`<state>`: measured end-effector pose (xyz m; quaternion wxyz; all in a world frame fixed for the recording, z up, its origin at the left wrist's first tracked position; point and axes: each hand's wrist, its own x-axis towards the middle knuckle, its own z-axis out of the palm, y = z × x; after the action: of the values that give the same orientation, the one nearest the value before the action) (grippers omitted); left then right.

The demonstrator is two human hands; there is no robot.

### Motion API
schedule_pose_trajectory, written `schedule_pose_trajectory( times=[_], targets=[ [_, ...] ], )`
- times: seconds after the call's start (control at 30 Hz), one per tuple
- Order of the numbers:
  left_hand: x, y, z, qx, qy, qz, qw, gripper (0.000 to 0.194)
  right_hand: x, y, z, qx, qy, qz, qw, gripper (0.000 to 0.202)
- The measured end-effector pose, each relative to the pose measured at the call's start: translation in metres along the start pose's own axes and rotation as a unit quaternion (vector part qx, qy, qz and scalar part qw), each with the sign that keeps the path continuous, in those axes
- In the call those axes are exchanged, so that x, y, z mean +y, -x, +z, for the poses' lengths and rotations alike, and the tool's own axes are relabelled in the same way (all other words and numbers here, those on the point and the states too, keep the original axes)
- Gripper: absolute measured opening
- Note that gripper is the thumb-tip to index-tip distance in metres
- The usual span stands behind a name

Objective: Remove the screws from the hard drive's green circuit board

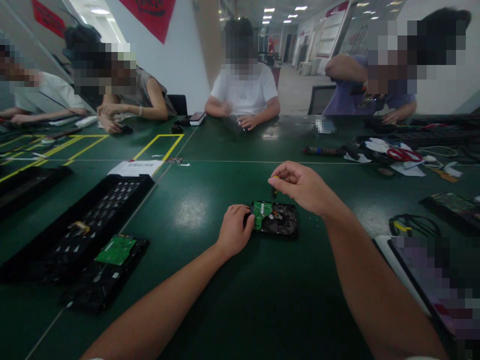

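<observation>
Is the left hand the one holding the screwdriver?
No, the right hand grips the screwdriver, while the left hand holds the near-left end of the hard drive.

Table [288,305]: was smooth and glossy, with soft pale reflections.
Drive [288,228]: looked like dark metal, dull with a slight sheen.
Board [258,216]: seemed smooth, green circuit-board plastic.
Screwdriver [274,192]: handle looked plastic; finish was too small to tell.
Tray [147,182]: looked like black plastic, mostly matt.
Sheet [131,168]: was white paper.
Shirt [245,92]: was matt white cloth.
</observation>
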<state>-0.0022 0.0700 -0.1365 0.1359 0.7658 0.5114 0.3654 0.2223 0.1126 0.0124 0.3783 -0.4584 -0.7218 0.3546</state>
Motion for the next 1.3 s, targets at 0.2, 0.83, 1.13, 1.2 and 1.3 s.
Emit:
schedule_pose_trajectory(
  times=[0.2, 0.83, 1.13, 1.2, 1.3],
  targets=[
    [0.0005, 0.0002, -0.0003, 0.001, -0.001, -0.003, 1.000, 0.013, 0.0059, 0.0006, 0.0000, 0.025, 0.031, 0.023, 0.999, 0.036],
    [0.0000, 0.0000, -0.0004, -0.009, -0.006, -0.004, 1.000, 0.014, -0.0003, -0.0002, -0.0029, 0.025, 0.042, 0.026, 0.998, 0.025],
    [0.0016, 0.0007, -0.0018, -0.004, -0.006, 0.002, 1.000, 0.013, 0.0022, -0.0015, -0.0038, 0.060, 0.037, 0.018, 0.997, 0.017],
    [0.0014, 0.0009, -0.0018, -0.004, -0.007, 0.000, 1.000, 0.014, -0.0009, -0.0007, -0.0032, 0.043, 0.011, 0.009, 0.999, 0.014],
    [0.0007, 0.0010, -0.0013, -0.006, -0.006, -0.003, 1.000, 0.015, -0.0026, -0.0004, -0.0021, 0.015, 0.003, 0.008, 1.000, 0.020]
  ],
)
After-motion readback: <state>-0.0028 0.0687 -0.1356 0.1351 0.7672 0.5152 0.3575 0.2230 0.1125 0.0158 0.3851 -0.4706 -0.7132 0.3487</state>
